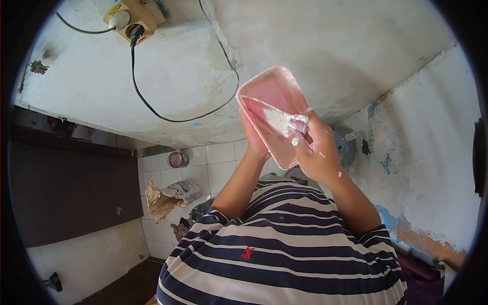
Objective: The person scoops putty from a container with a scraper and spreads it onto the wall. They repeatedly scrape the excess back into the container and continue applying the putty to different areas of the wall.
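Observation:
A pink plastic tub (272,86) is held up in front of my chest, tilted with its opening facing me. My left hand (255,136) is closed around its left side, with the fingers hidden behind it. Inside the tub lies the wide blade of a putty knife (276,118), smeared with white paste. My right hand (319,150) grips the putty knife near the blade, over the tub's right edge. White paste clings to the fingers and wrist of that hand.
Ahead stands a patchy plastered wall (168,61) with a socket box (134,20) and a hanging black cable (145,101). On the tiled floor are an open paper bag (175,195) and a small paint pot (177,159). A dark panel (71,178) is at left; another wall (427,142) is at right.

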Action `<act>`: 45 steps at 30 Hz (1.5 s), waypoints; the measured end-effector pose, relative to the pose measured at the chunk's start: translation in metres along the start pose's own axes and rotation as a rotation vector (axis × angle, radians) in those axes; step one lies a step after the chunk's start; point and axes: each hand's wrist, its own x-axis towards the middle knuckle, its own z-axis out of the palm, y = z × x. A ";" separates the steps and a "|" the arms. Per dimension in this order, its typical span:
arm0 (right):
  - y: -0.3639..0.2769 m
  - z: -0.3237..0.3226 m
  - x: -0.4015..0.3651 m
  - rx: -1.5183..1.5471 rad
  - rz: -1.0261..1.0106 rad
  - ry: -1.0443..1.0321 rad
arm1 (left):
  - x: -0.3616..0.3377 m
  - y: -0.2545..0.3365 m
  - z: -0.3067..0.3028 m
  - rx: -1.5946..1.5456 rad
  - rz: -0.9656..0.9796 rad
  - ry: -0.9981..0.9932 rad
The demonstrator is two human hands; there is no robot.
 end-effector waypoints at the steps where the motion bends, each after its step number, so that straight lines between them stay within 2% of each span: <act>1: 0.002 -0.008 -0.002 -0.053 0.047 -0.046 | -0.001 0.000 -0.004 -0.002 0.002 0.007; 3: 0.005 -0.012 -0.002 -0.107 0.095 -0.094 | 0.000 -0.002 -0.012 -0.053 -0.156 -0.150; 4: 0.008 -0.012 0.001 -0.028 0.030 0.035 | 0.002 -0.005 -0.014 -0.056 -0.158 -0.148; 5: 0.010 -0.013 0.004 0.051 -0.036 0.164 | 0.005 -0.008 -0.015 -0.172 -0.269 -0.218; 6: 0.005 -0.015 0.008 0.018 -0.012 0.148 | 0.006 -0.010 -0.015 -0.286 -0.383 -0.288; 7: 0.001 -0.013 0.009 0.019 -0.009 0.156 | 0.005 -0.013 -0.012 -0.283 -0.389 -0.292; 9: -0.005 -0.008 0.011 -0.096 0.167 0.065 | 0.007 -0.019 -0.003 -0.281 -0.403 -0.200; 10: 0.011 -0.004 0.006 -0.241 0.067 0.089 | 0.008 -0.022 -0.006 -0.336 -0.440 -0.195; 11: 0.024 -0.001 -0.002 -0.243 0.067 0.092 | 0.009 -0.022 -0.006 -0.337 -0.441 -0.199; 13: 0.038 0.003 -0.018 -0.146 0.036 0.068 | 0.009 -0.021 -0.011 -0.279 -0.396 -0.106; 17: 0.022 -0.021 -0.016 -0.173 0.233 -0.122 | 0.008 -0.018 -0.019 -0.224 -0.398 -0.105; 19: 0.009 -0.021 -0.009 -0.101 0.198 -0.059 | 0.008 -0.024 -0.020 -0.267 -0.390 -0.129; 21: -0.006 -0.021 -0.001 -0.243 0.130 0.031 | 0.009 -0.028 -0.018 -0.309 -0.378 -0.157; 22: -0.002 -0.020 -0.001 -0.243 0.128 0.038 | 0.008 -0.030 -0.016 -0.235 -0.279 -0.123; 23: 0.006 -0.016 -0.003 -0.219 0.096 0.007 | 0.008 -0.031 -0.014 -0.161 -0.181 -0.089; 27: 0.017 -0.016 -0.012 -0.255 0.092 -0.131 | 0.012 -0.020 -0.014 -0.089 -0.139 -0.099; 30: 0.008 -0.022 -0.004 -0.185 0.082 -0.046 | 0.007 -0.019 -0.009 -0.112 -0.149 -0.062; 33: 0.006 -0.020 0.002 -0.230 0.038 -0.048 | 0.010 -0.023 -0.009 -0.028 -0.099 -0.078; 35: 0.007 -0.020 -0.001 -0.213 0.090 -0.086 | 0.017 -0.025 -0.015 -0.058 -0.037 -0.084; 36: 0.004 -0.022 -0.001 -0.259 0.093 -0.127 | 0.020 -0.021 -0.016 -0.064 -0.043 -0.157; 38: 0.003 -0.024 0.001 -0.301 0.100 -0.175 | 0.017 -0.020 -0.012 -0.133 -0.075 -0.127; 40: 0.006 -0.021 0.004 -0.238 0.008 -0.022 | 0.014 -0.022 -0.014 -0.196 -0.104 -0.086; 42: 0.006 -0.020 0.001 -0.264 0.058 -0.108 | 0.017 -0.024 -0.016 -0.037 0.025 -0.054; 43: 0.006 -0.021 0.001 -0.298 0.105 -0.190 | 0.017 -0.024 -0.015 -0.037 0.025 -0.058; 45: 0.005 -0.022 0.001 -0.268 0.070 -0.150 | 0.016 -0.016 -0.007 -0.074 -0.012 -0.089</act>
